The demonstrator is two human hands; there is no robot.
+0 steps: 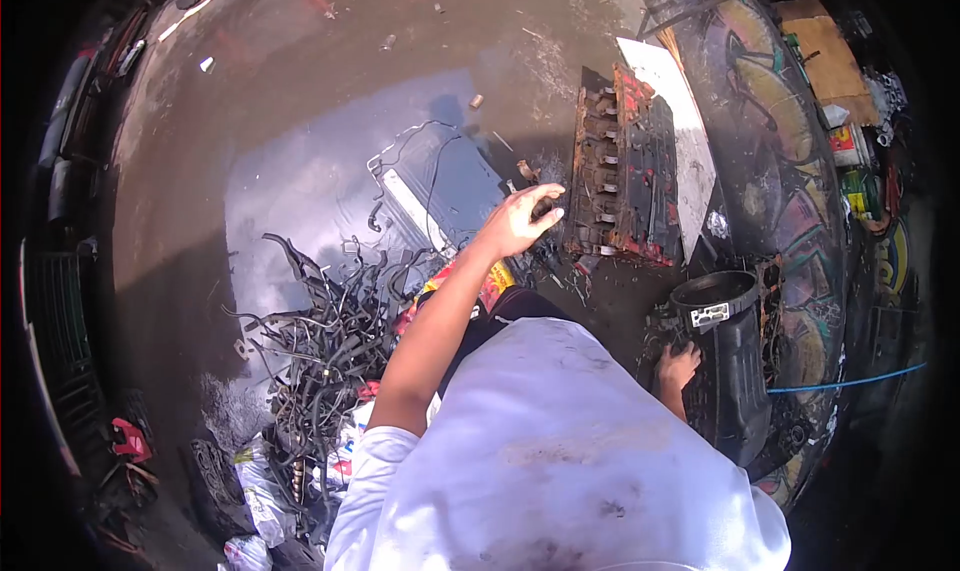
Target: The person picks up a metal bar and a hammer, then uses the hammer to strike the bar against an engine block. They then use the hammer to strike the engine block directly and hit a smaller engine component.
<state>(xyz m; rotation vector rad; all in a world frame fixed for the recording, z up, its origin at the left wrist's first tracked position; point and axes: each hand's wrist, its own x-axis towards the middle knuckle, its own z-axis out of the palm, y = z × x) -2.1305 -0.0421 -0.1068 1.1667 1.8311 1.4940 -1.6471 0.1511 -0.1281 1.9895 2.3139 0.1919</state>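
Observation:
My left hand (517,223) is held out in front of my body, its thumb and fingers curved apart around a dark gap. It is just left of a rusty, red-marked engine block (640,166) on the floor. Down at my right side, my right hand (679,367) has its fingers spread beside a tall black container (735,361). The fingertips are right at the container's side, below its round, open rim with a silver label. Part of the right forearm is hidden behind my white shirt.
A large heap of black hoses (345,341) lies at my left, with white plastic bags (262,496) close by. A flat grey panel (440,176) with a thin cable is ahead. A white board (690,136) stands behind the engine block. A blue hose (850,382) runs off right.

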